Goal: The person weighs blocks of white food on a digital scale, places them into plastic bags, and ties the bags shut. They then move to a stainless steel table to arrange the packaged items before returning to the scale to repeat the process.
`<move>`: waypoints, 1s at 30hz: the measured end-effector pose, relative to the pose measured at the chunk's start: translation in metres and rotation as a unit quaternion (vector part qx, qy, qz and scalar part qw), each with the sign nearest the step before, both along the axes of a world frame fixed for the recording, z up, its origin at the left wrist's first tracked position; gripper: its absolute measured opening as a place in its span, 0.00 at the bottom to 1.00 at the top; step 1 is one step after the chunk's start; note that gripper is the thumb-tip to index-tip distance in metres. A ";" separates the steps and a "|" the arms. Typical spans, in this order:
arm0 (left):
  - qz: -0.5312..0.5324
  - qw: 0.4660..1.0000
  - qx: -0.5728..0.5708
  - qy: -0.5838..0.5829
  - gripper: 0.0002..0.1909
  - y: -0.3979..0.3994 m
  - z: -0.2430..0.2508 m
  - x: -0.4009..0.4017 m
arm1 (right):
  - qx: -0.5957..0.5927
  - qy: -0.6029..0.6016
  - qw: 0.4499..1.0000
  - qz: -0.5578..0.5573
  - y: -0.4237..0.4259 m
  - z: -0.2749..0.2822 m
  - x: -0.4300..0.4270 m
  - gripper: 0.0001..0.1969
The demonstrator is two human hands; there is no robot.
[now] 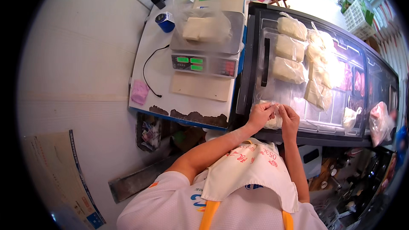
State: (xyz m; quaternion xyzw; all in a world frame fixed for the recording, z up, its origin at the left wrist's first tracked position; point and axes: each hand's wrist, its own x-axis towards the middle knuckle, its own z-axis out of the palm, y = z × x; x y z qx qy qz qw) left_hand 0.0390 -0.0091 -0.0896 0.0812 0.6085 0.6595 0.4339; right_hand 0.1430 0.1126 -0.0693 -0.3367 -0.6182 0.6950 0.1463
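Observation:
My left hand (262, 115) and my right hand (289, 119) meet at the front left of a glass-topped chest freezer. Each pinches the gathered neck of a see-through plastic bag (273, 123) between thumb and fingers. Inside that bag is something pale and soft-looking, resting on the glass and partly hidden by my hands. Beyond it, bagged pale blocks, perhaps tofu, stand in two columns; the nearest on the left is a bagged block (288, 70), and the nearest on the right is another bagged block (318, 95).
Left of the freezer (295, 102), a digital scale (206, 65) carries a bag of pale blocks (204, 29). A blue container (165, 22), a black cable (145, 67) and a pink cloth (139, 92) share that table. A small knotted bag (350, 118) and a bag of pinkish food (379, 123) lie rightward.

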 end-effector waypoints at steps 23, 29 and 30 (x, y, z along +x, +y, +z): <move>-0.008 0.999 -0.004 0.039 0.10 0.007 0.006 -0.013 | 0.072 -0.109 0.968 0.215 0.026 -0.005 0.012 0.10; 0.027 0.996 -0.053 0.067 0.12 0.013 -0.007 -0.011 | 0.112 0.008 0.993 0.026 -0.002 0.008 0.004 0.09; 0.032 0.993 -0.071 0.090 0.11 0.012 -0.009 -0.010 | 0.206 0.001 0.978 0.036 -0.003 0.012 0.007 0.09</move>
